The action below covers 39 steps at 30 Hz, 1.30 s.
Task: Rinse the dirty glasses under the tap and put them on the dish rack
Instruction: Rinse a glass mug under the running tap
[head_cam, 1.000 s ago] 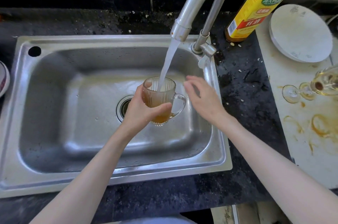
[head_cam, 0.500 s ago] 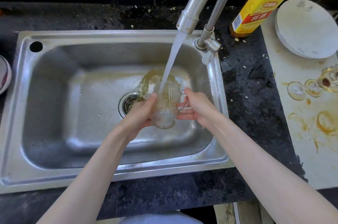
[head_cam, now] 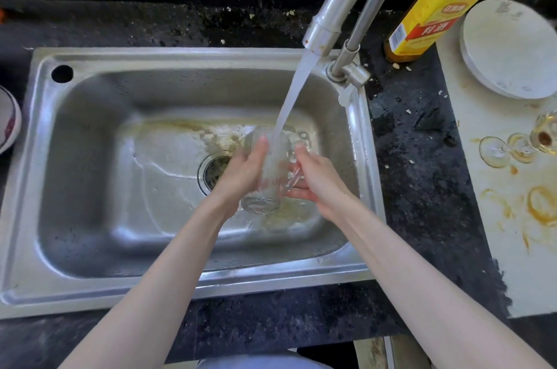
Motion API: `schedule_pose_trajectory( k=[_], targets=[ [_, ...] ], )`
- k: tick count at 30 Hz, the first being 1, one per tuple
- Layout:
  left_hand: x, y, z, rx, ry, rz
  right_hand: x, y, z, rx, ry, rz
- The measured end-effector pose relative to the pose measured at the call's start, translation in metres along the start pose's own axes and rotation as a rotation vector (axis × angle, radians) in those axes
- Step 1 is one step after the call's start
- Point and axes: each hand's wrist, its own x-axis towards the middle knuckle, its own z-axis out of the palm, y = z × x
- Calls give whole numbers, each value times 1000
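Note:
A clear glass mug (head_cam: 268, 175) with a handle is tilted away from me under the running tap (head_cam: 324, 33), over the steel sink (head_cam: 126, 61). Water pours into its mouth. My left hand (head_cam: 242, 171) grips the mug's left side. My right hand (head_cam: 316, 178) holds its right side at the handle, fingers reaching under it. Brown liquid is spread over the sink floor near the drain (head_cam: 215, 171). A dirty wine glass (head_cam: 521, 144) lies on its side on the white board at the right.
A yellow-labelled bottle (head_cam: 431, 3) stands behind the tap. A white round plate (head_cam: 506, 49) sits on the stained white board (head_cam: 512, 248). A bowl's edge (head_cam: 7, 121) shows at the far left. Dark countertop surrounds the sink.
The brown liquid was tipped out of the mug into the sink. My right hand came onto the mug's handle side, and the mug now looks clear under the water.

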Motion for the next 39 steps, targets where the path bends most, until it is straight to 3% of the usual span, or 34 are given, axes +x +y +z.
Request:
schedule_pose_trajectory(
  k=[3,8,11,16,23,26,31,35,39],
  targets=[
    [7,2,-3,-32,31,35,0,3,-1,-46,16,-74],
    [-5,-4,11,44,2,168,1,-8,-1,300,143,25],
    [-9,-16,15,155,4,302,6,-7,0,298,172,-4],
    [18,3,1,62,181,139,5,9,10,136,74,-102],
    [-7,-4,17,7,19,213,23,9,5,373,180,96],
    [-5,-11,21,-147,90,203,25,18,8,315,227,62],
    [13,7,3,-384,37,51,25,27,15,157,89,-2],
    [11,10,9,-372,181,157,10,16,26,32,173,-175],
    [2,16,17,-170,329,251,-7,17,31,-198,148,-411]
  ],
)
